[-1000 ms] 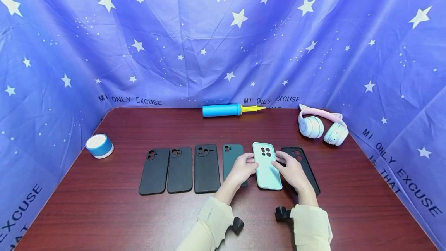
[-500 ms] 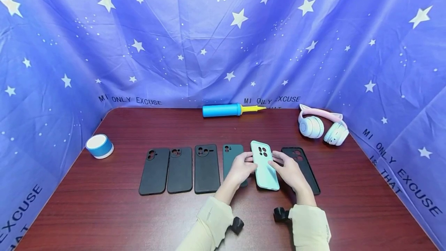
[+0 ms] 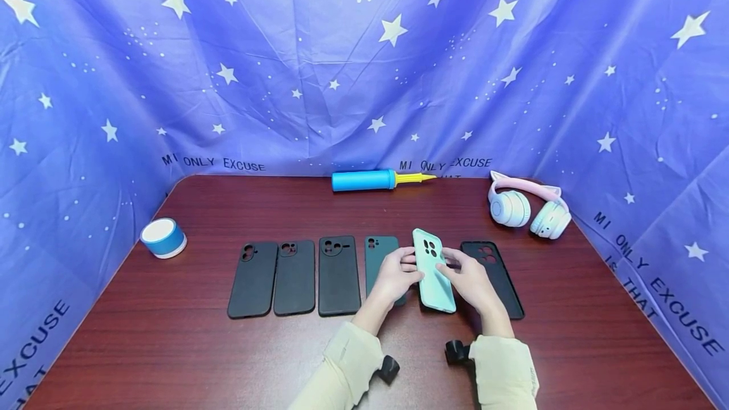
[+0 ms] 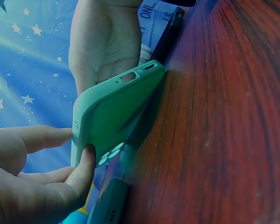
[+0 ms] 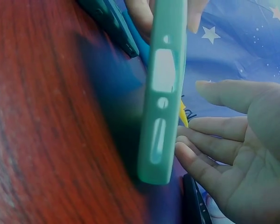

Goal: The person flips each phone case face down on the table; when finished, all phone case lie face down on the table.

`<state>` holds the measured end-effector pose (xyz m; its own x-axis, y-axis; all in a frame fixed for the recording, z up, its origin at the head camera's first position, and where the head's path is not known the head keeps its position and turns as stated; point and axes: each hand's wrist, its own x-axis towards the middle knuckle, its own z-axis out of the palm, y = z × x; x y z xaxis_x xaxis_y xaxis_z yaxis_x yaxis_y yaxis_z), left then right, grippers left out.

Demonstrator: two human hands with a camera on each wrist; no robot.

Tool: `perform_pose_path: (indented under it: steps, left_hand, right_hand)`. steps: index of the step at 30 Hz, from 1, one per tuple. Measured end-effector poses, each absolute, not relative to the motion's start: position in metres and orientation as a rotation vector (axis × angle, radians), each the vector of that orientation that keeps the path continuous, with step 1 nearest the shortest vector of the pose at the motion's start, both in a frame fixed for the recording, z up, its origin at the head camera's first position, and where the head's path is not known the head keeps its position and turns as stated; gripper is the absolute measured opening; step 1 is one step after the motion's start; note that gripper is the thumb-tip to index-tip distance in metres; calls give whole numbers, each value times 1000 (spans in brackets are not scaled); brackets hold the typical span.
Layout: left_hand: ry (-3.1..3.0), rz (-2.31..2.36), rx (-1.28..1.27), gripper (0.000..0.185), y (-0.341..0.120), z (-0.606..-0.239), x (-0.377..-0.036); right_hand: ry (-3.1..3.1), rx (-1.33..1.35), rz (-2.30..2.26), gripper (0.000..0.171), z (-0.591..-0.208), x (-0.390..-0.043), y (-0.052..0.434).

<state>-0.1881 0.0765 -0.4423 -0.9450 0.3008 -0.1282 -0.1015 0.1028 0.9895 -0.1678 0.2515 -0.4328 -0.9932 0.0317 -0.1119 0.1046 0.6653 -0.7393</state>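
Pinching the left long edge of the mint-green phone case (image 3: pixel 434 271) near its camera cutouts: left hand (image 3: pixel 395 277), thumb and fingers closed on the rim. Touching the opposite edge with loosely extended fingers, palm facing the case: right hand (image 3: pixel 471 281), not clamped. Tilted up on one long edge above the surface (image 3: pixel 171 347), between a dark green case (image 3: pixel 378 258) and a black case (image 3: pixel 501 277). Lying flat in a row further left: three more black cases (image 3: pixel 296 276). Resting well apart: blue-and-white tape roll (image 3: pixel 163 238) at the left, blue pump (image 3: pixel 370 180) at the back, pink-and-white headphones (image 3: pixel 526 206) at the right.
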Motion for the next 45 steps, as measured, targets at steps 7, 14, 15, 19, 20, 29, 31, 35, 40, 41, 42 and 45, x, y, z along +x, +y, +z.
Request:
perform_pose_path:
  steps: [7, 14, 15, 19, 20, 29, 31, 35, 40, 41, 42, 45]
  left_hand:
    - [2107, 1917, 260, 50, 76, -439, -186]
    - [2063, 1968, 317, 47, 78, -439, -185]
    - [2054, 1979, 323, 47, 78, -439, -185]
    - [2016, 2002, 340, 46, 79, -438, -185]
    - [2009, 2003, 343, 46, 79, -438, -185]
    - [1969, 2012, 353, 43, 81, -439, -185]
    - [1959, 2009, 343, 43, 82, -439, -186]
    - [1948, 1991, 312, 42, 82, -440, -186]
    - [1942, 1959, 305, 40, 82, -440, -186]
    - [1943, 1951, 307, 41, 82, -440, -185]
    - [1940, 1949, 304, 41, 82, -440, -185]
    - [1932, 1945, 291, 41, 82, -440, -184]
  right_hand:
    - [2787, 97, -1207, 55, -432, -169, 251]
    - [2751, 102, -1221, 68, -432, -169, 252]
    - [2746, 100, -1225, 70, -432, -169, 252]
    - [2714, 106, -1256, 75, -431, -168, 250]
    - [2709, 105, -1260, 75, -430, -168, 250]
    - [2669, 98, -1316, 71, -428, -168, 248]
    - [2652, 93, -1354, 70, -429, -168, 248]
    - [2561, 105, -1477, 68, -430, -169, 248]
    - [2405, 110, -1664, 64, -431, -170, 248]
    - [2378, 100, -1694, 64, -431, -170, 248]
    - [2353, 92, -1721, 63, -431, -170, 248]
    - [2290, 80, -1781, 62, -430, -170, 249]
